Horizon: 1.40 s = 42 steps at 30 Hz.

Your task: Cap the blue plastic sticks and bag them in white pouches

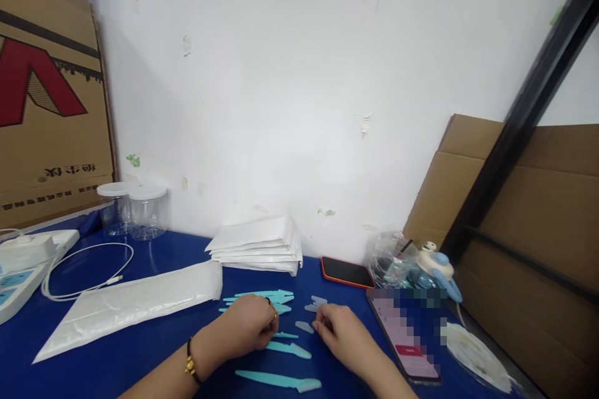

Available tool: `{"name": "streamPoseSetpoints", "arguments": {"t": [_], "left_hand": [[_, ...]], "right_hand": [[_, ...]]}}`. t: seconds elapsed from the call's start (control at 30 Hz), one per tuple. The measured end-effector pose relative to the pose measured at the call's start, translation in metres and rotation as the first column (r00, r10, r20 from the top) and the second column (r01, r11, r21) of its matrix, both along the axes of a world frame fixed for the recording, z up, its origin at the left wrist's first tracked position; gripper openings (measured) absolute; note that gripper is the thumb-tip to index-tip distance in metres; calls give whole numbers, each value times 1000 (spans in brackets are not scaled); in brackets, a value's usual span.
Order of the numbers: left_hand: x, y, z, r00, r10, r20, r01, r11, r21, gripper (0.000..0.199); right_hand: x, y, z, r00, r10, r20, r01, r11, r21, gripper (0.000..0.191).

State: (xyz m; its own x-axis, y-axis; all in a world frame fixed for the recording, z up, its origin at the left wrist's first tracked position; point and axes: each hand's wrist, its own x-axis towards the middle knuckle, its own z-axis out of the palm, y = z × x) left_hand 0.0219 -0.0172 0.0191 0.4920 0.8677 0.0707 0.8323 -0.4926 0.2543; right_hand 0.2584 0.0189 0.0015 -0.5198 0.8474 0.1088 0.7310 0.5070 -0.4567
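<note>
My left hand (248, 323) is closed, with its fingers curled downward over the table. A turquoise eyebrow razor (286, 335) sticks out from under those fingers; the grip itself is hidden. Behind the hand lie several more turquoise razors (281, 294). Nearer to me are another razor (292, 349) and a front razor (281, 380), both lying flat with their heads to the right. My right hand (344, 333) pinches with thumb and forefinger at the end of a translucent blade cap (304, 326). Just behind it sit more small translucent caps (318, 301).
White padded envelopes (255, 243) are stacked by the wall, with a single envelope (140, 299) at left. Around them are clear jars (148, 215), a white cable (88, 246), a power strip (32, 268), an orange-edged phone (347, 272), another phone (397, 330) and a round lid (477, 355).
</note>
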Motion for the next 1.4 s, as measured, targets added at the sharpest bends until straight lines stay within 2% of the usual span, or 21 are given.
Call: {"name": "streamPoseSetpoints", "arguments": {"t": [0.07,0.2,0.3,0.37,0.43,0.53,0.63,0.73,0.87,1.17,1.4], "left_hand": [[-1,0,-2,1000,-9,-3,9,1000,5,22],[-2,0,-5,1000,-14,-7,14,1000,14,27],[-2,0,-3,1000,-11,-13,11,1000,-1,29],[-1,0,-1,1000,-7,-12,7,1000,-8,29],[-1,-1,0,1000,-2,-8,2,1000,-18,29],[-1,0,-2,1000,3,-7,-3,1000,-24,29],[-3,1,-5,1000,7,8,-7,1000,-12,29],[-4,1,-6,1000,8,22,-7,1000,-26,32],[-5,1,-4,1000,-6,27,7,999,-47,35],[-6,1,-5,999,-9,48,10,1000,-26,33],[-7,1,-2,999,-4,49,6,999,-45,31]], "right_hand": [[-8,-1,0,1000,0,11,0,997,71,12],[-22,0,-8,983,116,139,-134,982,131,15],[-29,3,-13,964,65,260,-112,979,171,15],[-29,4,-14,964,26,265,-76,981,181,15],[-26,3,-13,976,39,213,-72,986,152,20],[-21,1,-10,988,121,96,-127,990,58,26],[-19,0,-8,985,172,19,-173,985,9,25],[-16,3,-9,981,155,-116,-157,987,-13,20],[-8,11,-15,923,72,-378,-167,960,-225,15],[-6,10,-17,947,84,-311,-152,968,-201,5],[-9,7,-11,959,109,-261,-146,982,-123,10]]}}
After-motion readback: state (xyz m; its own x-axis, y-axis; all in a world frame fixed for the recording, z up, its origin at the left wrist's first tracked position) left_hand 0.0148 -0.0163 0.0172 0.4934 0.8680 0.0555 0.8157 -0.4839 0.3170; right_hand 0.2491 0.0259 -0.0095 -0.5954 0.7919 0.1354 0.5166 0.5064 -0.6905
